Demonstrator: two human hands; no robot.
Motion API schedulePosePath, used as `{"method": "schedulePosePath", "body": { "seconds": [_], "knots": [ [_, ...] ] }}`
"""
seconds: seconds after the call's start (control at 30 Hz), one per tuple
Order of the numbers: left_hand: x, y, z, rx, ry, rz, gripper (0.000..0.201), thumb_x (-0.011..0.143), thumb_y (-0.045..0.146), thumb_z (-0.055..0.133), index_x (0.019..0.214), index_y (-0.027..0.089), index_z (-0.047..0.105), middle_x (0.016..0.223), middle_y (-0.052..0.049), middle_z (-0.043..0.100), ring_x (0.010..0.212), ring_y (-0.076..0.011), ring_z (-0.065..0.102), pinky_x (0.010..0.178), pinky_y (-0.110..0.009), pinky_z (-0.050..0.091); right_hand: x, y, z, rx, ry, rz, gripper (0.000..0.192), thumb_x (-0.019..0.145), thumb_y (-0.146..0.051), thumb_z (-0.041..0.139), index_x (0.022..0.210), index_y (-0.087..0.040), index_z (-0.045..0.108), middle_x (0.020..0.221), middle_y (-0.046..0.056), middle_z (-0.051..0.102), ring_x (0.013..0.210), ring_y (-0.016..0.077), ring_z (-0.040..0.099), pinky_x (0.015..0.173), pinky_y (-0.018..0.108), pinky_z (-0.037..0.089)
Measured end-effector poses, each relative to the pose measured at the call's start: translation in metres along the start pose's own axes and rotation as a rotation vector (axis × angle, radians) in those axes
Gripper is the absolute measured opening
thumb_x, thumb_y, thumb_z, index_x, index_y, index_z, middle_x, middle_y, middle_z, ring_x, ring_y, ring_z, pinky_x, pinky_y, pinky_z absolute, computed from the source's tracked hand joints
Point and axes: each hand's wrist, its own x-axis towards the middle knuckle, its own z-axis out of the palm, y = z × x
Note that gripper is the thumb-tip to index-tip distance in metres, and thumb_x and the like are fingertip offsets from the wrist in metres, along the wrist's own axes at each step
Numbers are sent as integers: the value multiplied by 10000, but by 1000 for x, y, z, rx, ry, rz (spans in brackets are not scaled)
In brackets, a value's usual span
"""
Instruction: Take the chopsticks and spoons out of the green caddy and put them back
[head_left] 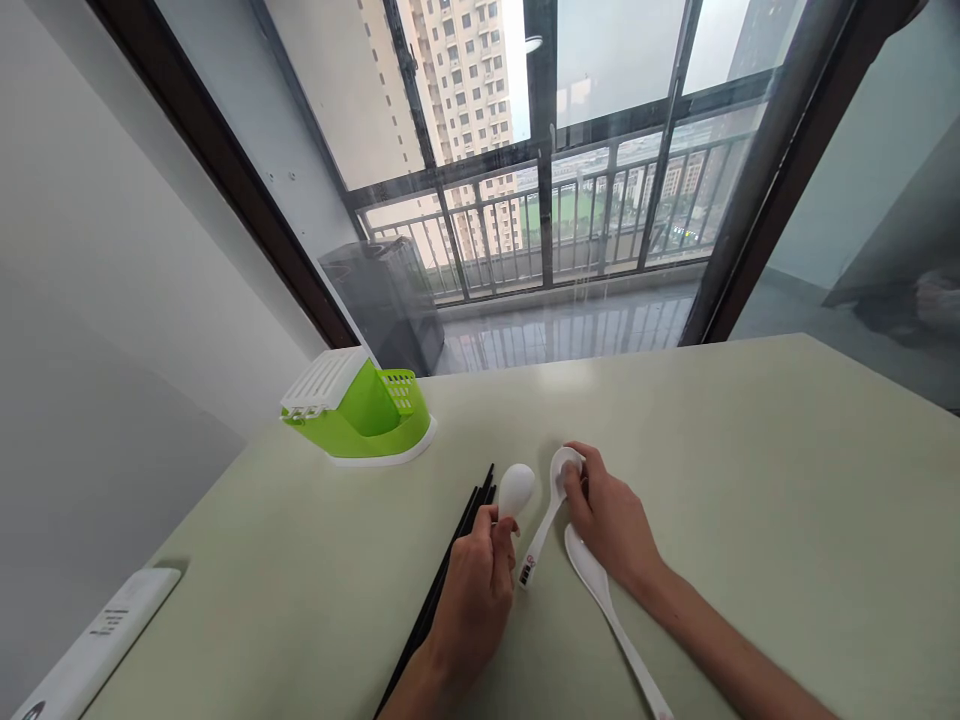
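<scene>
While the left hand (476,580) is closed around one white spoon (517,488) just below its bowl, the right hand (615,520) pinches a second spoon (553,505) by the bowl, printed handle end toward the wearer. Beside the right hand: a third spoon (602,597), lying on the pale table (720,450). Alongside the left hand: black chopsticks (433,597). Farther back, left: green-and-white container (367,412). Left edge: long white object (97,645), cut off.

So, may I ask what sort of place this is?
Probably a room in a high-rise home: a pale table stands in the foreground, and beyond it are a balcony railing and a tall building.
</scene>
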Motion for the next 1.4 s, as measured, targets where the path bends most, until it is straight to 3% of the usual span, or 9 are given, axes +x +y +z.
{"method": "schedulePosePath", "body": {
  "seconds": [0.23, 0.37, 0.47, 0.67, 0.83, 1.0, 1.17, 1.4],
  "knots": [
    [-4, 3, -3, 66, 30, 0, 498, 1050, 598, 221, 910, 213, 503, 617, 57, 394, 492, -119, 337, 493, -235, 293, -1, 0, 3, -157, -19, -50, 369, 1054, -366, 266, 1240, -214, 545, 766, 34, 723, 647, 225, 664, 567, 302, 307],
    [-5, 5, -7, 143, 36, 9, 422, 1026, 592, 358, 990, 207, 527, 596, 75, 396, 488, -126, 365, 515, -236, 283, -1, 0, 3, -144, -15, -56, 355, 1047, -362, 289, 1215, -221, 568, 760, 28, 727, 651, 218, 664, 565, 300, 309],
    [-6, 6, -10, 200, 40, 27, 342, 1013, 535, 438, 1086, 207, 500, 603, 79, 448, 505, -138, 412, 538, -235, 292, -1, 1, 4, -139, -21, -66, 362, 1047, -376, 292, 1212, -229, 579, 755, 21, 724, 653, 217, 661, 565, 300, 310],
    [-4, 9, -14, 397, 74, 27, 280, 1046, 419, 330, 1179, 212, 463, 679, 14, 591, 552, -195, 557, 565, -267, 296, -2, 3, 5, -116, -42, -98, 341, 1046, -410, 334, 1183, -248, 600, 729, 2, 715, 647, 217, 654, 573, 303, 318],
    [-2, 9, -15, 436, 15, 43, 357, 1068, 437, 251, 1178, 210, 504, 666, 10, 595, 525, -188, 552, 540, -270, 294, -1, 3, 2, -54, -98, -115, 306, 1027, -443, 398, 1140, -260, 614, 723, -23, 704, 633, 193, 647, 595, 304, 356],
    [-2, 14, -15, 424, -131, -45, 569, 1073, 534, 146, 970, 214, 606, 549, 22, 619, 438, -164, 547, 552, -267, 396, -2, 3, 0, -20, -153, -138, 317, 1034, -451, 384, 1139, -258, 612, 737, -26, 698, 664, 188, 648, 633, 317, 383],
    [2, 23, -11, 691, -200, -134, 711, 1073, 494, 161, 708, 204, 699, 622, -72, 731, 640, -227, 710, 691, -320, 506, -3, 4, -2, 30, -186, -166, 300, 1023, -458, 419, 1157, -258, 598, 715, -46, 675, 624, 164, 623, 623, 309, 397],
    [10, 27, -4, 1022, -216, -127, 729, 1081, 423, 159, 873, 176, 812, 869, -153, 794, 849, -277, 772, 771, -357, 565, -5, 7, -4, 44, -213, -172, 280, 1024, -447, 422, 1141, -250, 583, 721, -48, 661, 633, 164, 614, 630, 307, 402]
  ]
}}
